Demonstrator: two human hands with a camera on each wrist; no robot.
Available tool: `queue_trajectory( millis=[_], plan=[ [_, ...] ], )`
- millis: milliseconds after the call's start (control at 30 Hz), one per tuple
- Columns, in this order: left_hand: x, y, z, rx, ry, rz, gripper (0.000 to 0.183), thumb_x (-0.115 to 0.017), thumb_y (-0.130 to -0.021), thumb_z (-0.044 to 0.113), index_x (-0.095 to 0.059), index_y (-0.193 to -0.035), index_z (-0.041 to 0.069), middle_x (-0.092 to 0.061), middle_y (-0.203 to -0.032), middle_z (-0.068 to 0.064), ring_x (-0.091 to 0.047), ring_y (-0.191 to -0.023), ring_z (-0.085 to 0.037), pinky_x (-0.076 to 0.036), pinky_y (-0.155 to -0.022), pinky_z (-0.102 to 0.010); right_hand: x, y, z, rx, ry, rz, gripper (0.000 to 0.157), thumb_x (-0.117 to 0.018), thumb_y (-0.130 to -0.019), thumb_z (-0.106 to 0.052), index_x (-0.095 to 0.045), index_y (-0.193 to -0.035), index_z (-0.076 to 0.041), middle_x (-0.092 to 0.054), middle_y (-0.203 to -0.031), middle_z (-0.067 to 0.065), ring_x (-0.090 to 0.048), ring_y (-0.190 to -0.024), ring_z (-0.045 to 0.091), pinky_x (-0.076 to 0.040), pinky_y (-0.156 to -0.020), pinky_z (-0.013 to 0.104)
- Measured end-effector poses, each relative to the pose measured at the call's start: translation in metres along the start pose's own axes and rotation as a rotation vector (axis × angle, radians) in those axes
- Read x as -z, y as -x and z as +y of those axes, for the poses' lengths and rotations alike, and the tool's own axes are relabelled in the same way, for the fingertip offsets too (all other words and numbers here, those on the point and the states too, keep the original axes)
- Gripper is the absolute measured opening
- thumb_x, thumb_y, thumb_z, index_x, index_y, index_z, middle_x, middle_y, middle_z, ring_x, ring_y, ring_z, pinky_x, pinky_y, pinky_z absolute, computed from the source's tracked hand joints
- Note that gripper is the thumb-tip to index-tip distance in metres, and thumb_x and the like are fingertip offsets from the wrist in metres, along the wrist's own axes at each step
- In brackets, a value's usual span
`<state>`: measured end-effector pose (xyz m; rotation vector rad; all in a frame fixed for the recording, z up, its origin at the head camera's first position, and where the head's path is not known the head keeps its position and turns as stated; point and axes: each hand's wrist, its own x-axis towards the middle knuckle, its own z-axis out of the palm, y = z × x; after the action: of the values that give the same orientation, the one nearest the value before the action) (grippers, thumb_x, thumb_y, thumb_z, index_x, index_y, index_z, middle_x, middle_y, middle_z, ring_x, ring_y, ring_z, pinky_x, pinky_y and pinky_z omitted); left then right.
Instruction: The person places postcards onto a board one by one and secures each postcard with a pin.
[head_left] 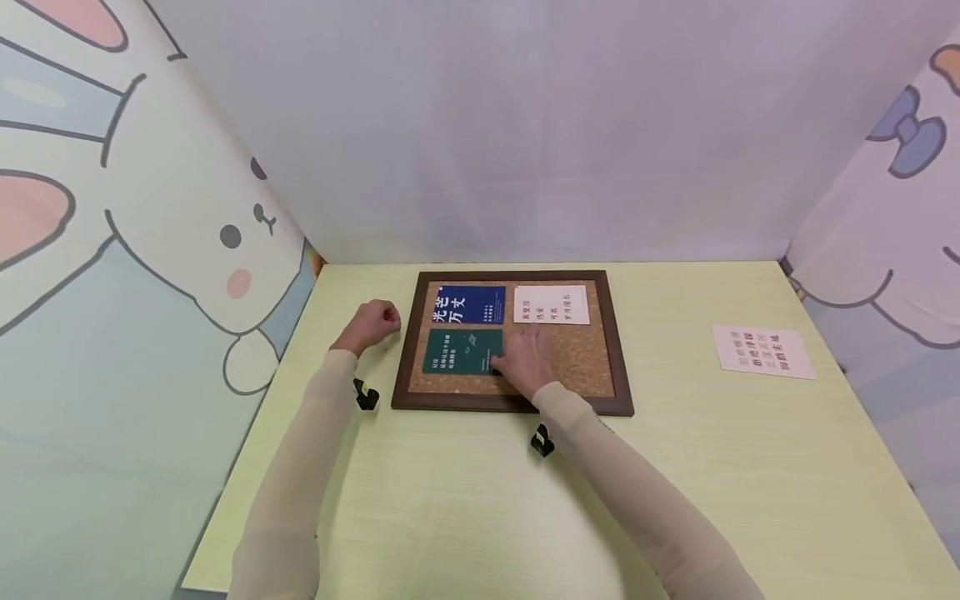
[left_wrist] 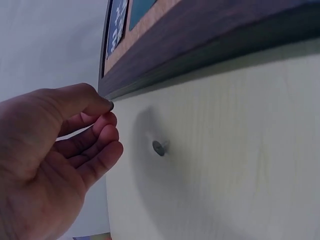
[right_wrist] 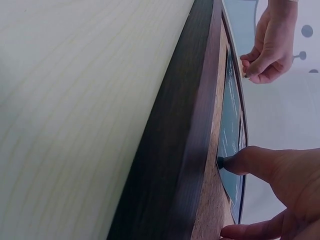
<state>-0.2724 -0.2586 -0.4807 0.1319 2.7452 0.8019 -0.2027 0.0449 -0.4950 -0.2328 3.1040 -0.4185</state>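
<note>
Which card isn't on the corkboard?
The pale pink card on the table, right of the corkboard; the blue card, green card and other pale card are on it.

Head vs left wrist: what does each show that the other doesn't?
Head only: the right hand at the green card, the white card on the board, and the pink card off to the right.

Left wrist only: a tack on the table beside the frame; I can't make it out in head.

Both: left hand, framed corkboard, table, blue card and green card, the cards only partly in left wrist.
</note>
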Motion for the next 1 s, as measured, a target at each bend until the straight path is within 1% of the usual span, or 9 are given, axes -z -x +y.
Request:
queue_trajectory(
  millis=[133,367,600,800,1000],
  plan=[
    [0.0,-0.003,0.006,-0.017,-0.002,-0.003,0.01,-0.056,-0.093,0.01,-0.062,-0.097,0.002,-0.06,-0.09,-0.011,-0.053,-0.078,-0.022,-0.043,-0.066,-0.03,0.0,-0.001,0.0,-0.003,0.003,-0.005,0.051,-0.076,-0.082,-0.042,-0.045,-0.06,-0.008,-0.049,-0.071,0.007,-0.045,-0.079,0.027,-0.035,-0.078,0.04],
    [-0.003,-0.004,0.019,-0.042,-0.024,-0.037,0.014,-0.052,-0.1,0.012,-0.06,-0.101,0.001,-0.059,-0.093,-0.012,-0.052,-0.081,-0.022,-0.043,-0.069,-0.031,0.002,0.0,-0.001,-0.003,0.021,-0.006,0.053,-0.076,-0.082,-0.043,-0.043,-0.059,-0.008,-0.048,-0.07,0.006,-0.044,-0.078,0.026,-0.035,-0.078,0.039],
    [-0.006,-0.004,0.034,-0.058,-0.025,-0.07,0.016,-0.05,-0.102,0.013,-0.059,-0.103,0.001,-0.059,-0.097,-0.013,-0.052,-0.084,-0.023,-0.043,-0.071,-0.031,0.002,0.0,-0.001,-0.015,0.018,-0.023,0.053,-0.075,-0.083,-0.043,-0.044,-0.061,-0.007,-0.049,-0.073,0.007,-0.044,-0.08,0.026,-0.034,-0.08,0.039],
    [-0.01,-0.005,0.047,-0.093,-0.082,-0.096,0.015,-0.049,-0.102,0.013,-0.059,-0.101,0.001,-0.054,-0.089,-0.01,-0.05,-0.08,-0.022,-0.041,-0.068,-0.031,0.001,0.0,0.0,-0.013,0.004,-0.022,0.051,-0.075,-0.083,-0.043,-0.046,-0.062,-0.007,-0.051,-0.076,0.008,-0.044,-0.082,0.027,-0.035,-0.083,0.04],
    [-0.014,-0.007,0.056,-0.085,-0.113,-0.152,0.017,-0.049,-0.102,0.012,-0.06,-0.094,0.001,-0.051,-0.084,-0.008,-0.05,-0.077,-0.021,-0.04,-0.065,-0.03,0.001,0.001,0.0,-0.004,0.009,-0.025,0.051,-0.075,-0.082,-0.045,-0.047,-0.064,-0.007,-0.051,-0.078,0.009,-0.044,-0.082,0.027,-0.036,-0.082,0.039]
  ],
)
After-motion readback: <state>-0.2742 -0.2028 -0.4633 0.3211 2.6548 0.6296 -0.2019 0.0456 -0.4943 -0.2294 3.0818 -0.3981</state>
